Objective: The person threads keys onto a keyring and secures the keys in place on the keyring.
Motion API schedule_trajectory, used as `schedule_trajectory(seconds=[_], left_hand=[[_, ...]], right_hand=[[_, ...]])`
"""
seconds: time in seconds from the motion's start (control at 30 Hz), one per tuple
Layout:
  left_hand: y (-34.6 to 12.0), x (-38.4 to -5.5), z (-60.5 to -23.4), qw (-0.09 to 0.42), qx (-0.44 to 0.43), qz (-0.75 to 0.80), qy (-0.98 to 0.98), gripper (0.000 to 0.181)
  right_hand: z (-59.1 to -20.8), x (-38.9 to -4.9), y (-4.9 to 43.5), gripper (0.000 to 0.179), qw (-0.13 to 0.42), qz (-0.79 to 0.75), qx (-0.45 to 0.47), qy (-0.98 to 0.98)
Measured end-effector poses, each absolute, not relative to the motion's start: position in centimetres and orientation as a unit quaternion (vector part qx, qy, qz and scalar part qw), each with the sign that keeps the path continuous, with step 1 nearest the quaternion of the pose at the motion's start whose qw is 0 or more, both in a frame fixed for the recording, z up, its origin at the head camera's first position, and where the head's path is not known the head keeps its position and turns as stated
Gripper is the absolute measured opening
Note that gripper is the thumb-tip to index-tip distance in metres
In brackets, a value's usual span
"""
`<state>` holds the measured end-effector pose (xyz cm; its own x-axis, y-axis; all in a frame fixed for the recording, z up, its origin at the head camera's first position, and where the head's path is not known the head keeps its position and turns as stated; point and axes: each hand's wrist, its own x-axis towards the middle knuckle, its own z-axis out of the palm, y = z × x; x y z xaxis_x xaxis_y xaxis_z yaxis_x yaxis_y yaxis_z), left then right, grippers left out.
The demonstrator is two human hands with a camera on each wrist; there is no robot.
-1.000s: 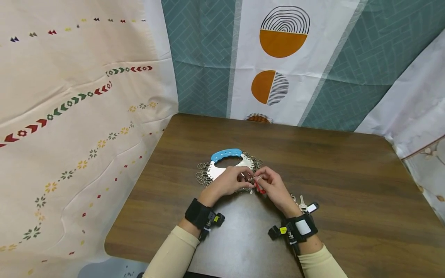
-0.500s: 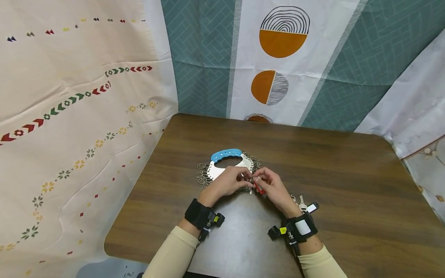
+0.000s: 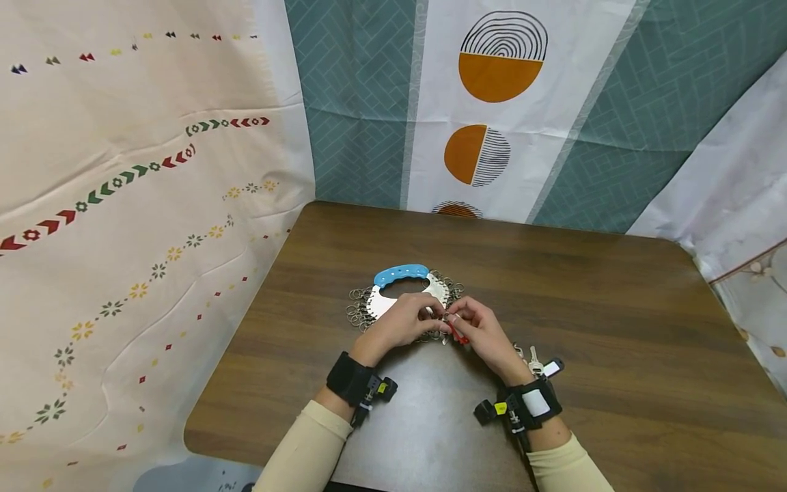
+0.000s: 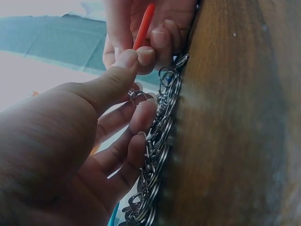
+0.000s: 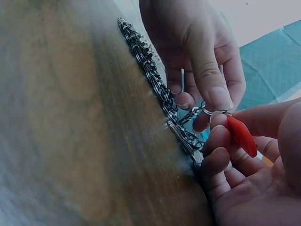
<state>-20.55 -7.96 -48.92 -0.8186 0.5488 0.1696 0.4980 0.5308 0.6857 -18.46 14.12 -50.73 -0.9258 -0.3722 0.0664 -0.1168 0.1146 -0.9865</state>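
On the table lies a white curved plate [image 3: 376, 303] with a blue handle [image 3: 399, 275], hung around its edge with several metal key rings [image 3: 356, 314]. My left hand [image 3: 402, 321] pinches one small key ring [image 5: 207, 111] at the plate's right side, thumb against fingers. My right hand [image 3: 482, 333] meets it there and pinches a small flat red piece [image 5: 242, 135], perhaps a key tag, beside that ring. Whether the red piece is threaded on the ring is hidden by the fingertips.
Beside my right wrist lie a silver key [image 3: 534, 361] and a black tag with a white label [image 3: 554, 367], partly covered by the forearm. The brown wooden table [image 3: 615, 307] reaches hanging cloths at the back and left.
Both hands stay at the same spot, with only slight finger movement around the ring and the red piece. The plate has barely shifted.
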Motion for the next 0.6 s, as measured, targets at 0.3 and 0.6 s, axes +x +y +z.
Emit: schedule_trajectory(seconds=[0.3,0.6], left_hand=[[-7.74,-20.65,-48.95,0.036,0.295,0.381,0.875,0.019],[-7.62,-20.6,-48.8,0.063,0.287,0.401,0.868,0.025]], right_hand=[[-50.85,-18.54,14.33,0.012,0.094,-0.642,-0.168,0.742],[-50.85,-18.62,14.28,0.016,0.095,-0.674,-0.17,0.713]])
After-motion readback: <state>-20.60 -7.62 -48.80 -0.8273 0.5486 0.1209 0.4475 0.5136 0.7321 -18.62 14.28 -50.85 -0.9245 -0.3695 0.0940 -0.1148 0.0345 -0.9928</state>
